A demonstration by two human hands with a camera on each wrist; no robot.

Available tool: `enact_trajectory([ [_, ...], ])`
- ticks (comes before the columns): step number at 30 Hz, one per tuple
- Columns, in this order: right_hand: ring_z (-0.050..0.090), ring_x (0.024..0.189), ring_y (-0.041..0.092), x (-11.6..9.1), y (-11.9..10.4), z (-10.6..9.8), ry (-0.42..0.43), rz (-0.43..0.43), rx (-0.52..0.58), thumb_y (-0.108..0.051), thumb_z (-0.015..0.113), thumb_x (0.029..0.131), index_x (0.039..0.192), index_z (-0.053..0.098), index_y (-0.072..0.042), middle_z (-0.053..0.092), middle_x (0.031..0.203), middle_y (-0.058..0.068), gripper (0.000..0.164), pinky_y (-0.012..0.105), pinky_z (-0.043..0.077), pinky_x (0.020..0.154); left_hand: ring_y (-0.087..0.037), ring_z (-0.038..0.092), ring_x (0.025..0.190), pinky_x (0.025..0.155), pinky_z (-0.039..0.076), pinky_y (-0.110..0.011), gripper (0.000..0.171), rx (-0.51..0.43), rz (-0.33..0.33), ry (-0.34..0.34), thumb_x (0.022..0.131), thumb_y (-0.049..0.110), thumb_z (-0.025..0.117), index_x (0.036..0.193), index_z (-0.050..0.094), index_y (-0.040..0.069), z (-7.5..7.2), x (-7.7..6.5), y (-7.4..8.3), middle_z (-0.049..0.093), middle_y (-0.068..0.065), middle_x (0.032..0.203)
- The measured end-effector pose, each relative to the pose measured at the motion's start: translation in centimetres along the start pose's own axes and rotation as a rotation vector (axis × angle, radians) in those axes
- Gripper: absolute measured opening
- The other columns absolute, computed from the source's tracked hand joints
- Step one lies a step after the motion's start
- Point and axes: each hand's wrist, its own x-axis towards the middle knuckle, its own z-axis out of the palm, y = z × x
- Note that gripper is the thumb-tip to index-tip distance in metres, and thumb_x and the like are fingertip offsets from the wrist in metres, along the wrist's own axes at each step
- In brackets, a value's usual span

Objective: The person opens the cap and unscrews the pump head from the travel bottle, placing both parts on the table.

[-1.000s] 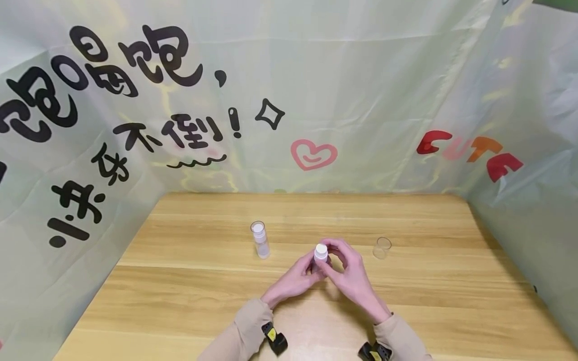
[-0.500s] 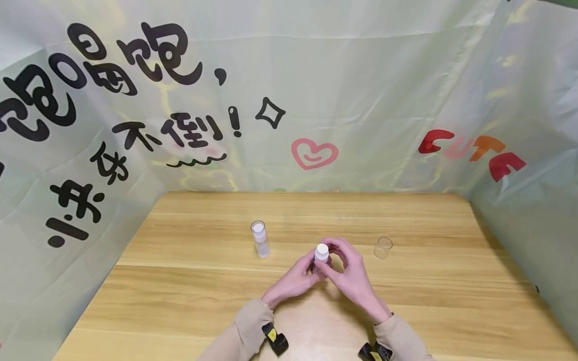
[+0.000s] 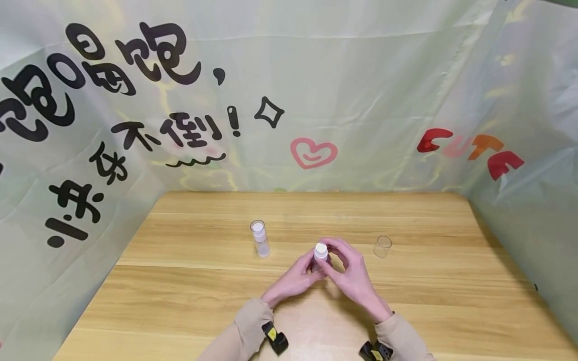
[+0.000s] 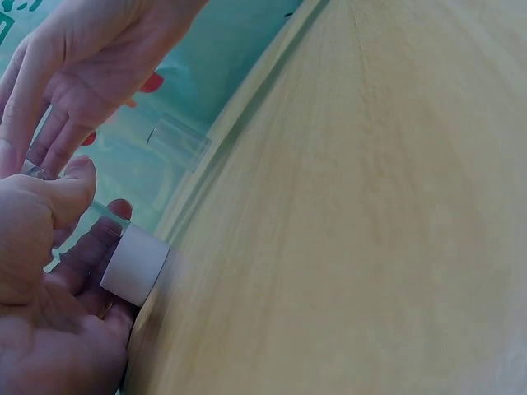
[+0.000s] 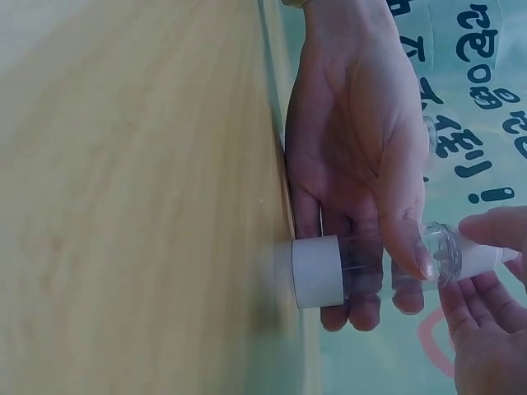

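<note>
A clear bottle with a white top (image 3: 321,250) and a white base (image 5: 318,272) stands upright between both hands. My left hand (image 3: 295,277) holds its clear lower body; the fingers wrap behind it in the right wrist view, the thumb across the front. My right hand (image 3: 353,273) pinches the white neck part (image 5: 478,259) higher up, thumb and fingers on opposite sides. In the left wrist view the white base (image 4: 136,263) shows just at the tabletop; whether it touches is hard to tell. The hands cover much of the bottle in the head view.
A second clear bottle with a white top (image 3: 260,240) stands upright to the left, beyond the hands. On the right stands a transparent cap (image 3: 382,247). Printed cloth (image 3: 361,100) walls the wooden table (image 3: 189,296) at the back and sides.
</note>
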Motion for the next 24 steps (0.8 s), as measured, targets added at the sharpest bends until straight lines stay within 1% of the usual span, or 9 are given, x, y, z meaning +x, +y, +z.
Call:
enact_trajectory([
  [3, 0.058, 0.115, -0.002, 0.06, -0.03, -0.01, -0.013, -0.008, 0.006, 0.017, 0.073, 0.079, 0.125, 0.060, 0.009, 0.064, 0.119, 0.026, 0.049, 0.014, 0.048, 0.103, -0.021, 0.054, 0.133, 0.115, 0.040, -0.031, 0.048, 0.006, 0.004, 0.003, 0.100, 0.018, 0.060, 0.147, 0.047, 0.014, -0.03, 0.03, 0.05, 0.059, -0.007, 0.142],
  [7, 0.058, 0.116, -0.001, 0.11, -0.12, 0.13, -0.009, 0.002, -0.048, 0.014, 0.076, 0.077, 0.125, 0.059, 0.009, 0.063, 0.121, 0.023, 0.051, 0.014, 0.048, 0.104, -0.022, 0.055, 0.131, 0.115, 0.040, -0.031, 0.046, 0.002, 0.003, 0.002, 0.099, 0.013, 0.060, 0.144, 0.049, 0.013, -0.04, 0.05, 0.07, 0.062, -0.008, 0.137],
  [10, 0.059, 0.113, 0.000, 0.13, -0.20, 0.26, 0.006, 0.016, -0.089, 0.011, 0.079, 0.076, 0.122, 0.061, 0.007, 0.064, 0.119, 0.018, 0.050, 0.014, 0.050, 0.101, -0.022, 0.054, 0.133, 0.117, 0.039, -0.032, 0.050, -0.006, -0.006, -0.001, 0.099, 0.013, 0.060, 0.147, 0.046, 0.015, -0.02, 0.01, 0.00, 0.061, -0.007, 0.139],
  [12, 0.060, 0.111, 0.000, 0.14, -0.23, 0.31, 0.014, 0.016, -0.093, 0.012, 0.079, 0.075, 0.120, 0.062, 0.005, 0.065, 0.117, 0.016, 0.048, 0.014, 0.051, 0.099, -0.022, 0.053, 0.135, 0.118, 0.039, -0.033, 0.051, -0.005, -0.006, -0.001, 0.100, 0.016, 0.060, 0.149, 0.045, 0.017, 0.00, 0.00, -0.09, 0.060, -0.006, 0.141],
  [16, 0.059, 0.112, -0.001, 0.10, -0.25, 0.28, 0.016, 0.000, -0.053, 0.016, 0.076, 0.076, 0.118, 0.063, 0.004, 0.065, 0.113, 0.018, 0.046, 0.014, 0.050, 0.100, -0.020, 0.051, 0.137, 0.118, 0.038, -0.034, 0.053, -0.007, -0.003, -0.001, 0.101, 0.020, 0.059, 0.151, 0.042, 0.021, 0.01, -0.01, -0.23, 0.057, -0.005, 0.145],
  [20, 0.058, 0.114, -0.003, 0.08, -0.22, 0.13, -0.003, -0.020, 0.001, 0.019, 0.073, 0.077, 0.121, 0.062, 0.008, 0.065, 0.114, 0.023, 0.046, 0.015, 0.050, 0.101, -0.018, 0.051, 0.136, 0.118, 0.037, -0.033, 0.054, -0.001, 0.001, -0.004, 0.101, 0.020, 0.060, 0.152, 0.041, 0.023, -0.03, -0.01, -0.19, 0.057, -0.004, 0.144],
  [24, 0.057, 0.116, -0.002, 0.16, -0.17, -0.05, -0.032, -0.022, 0.034, 0.020, 0.072, 0.077, 0.125, 0.058, 0.010, 0.062, 0.120, 0.026, 0.051, 0.016, 0.048, 0.104, -0.021, 0.051, 0.136, 0.119, 0.037, -0.034, 0.051, 0.006, 0.009, -0.005, 0.100, 0.019, 0.060, 0.149, 0.044, 0.018, -0.06, 0.00, 0.00, 0.058, -0.006, 0.144],
])
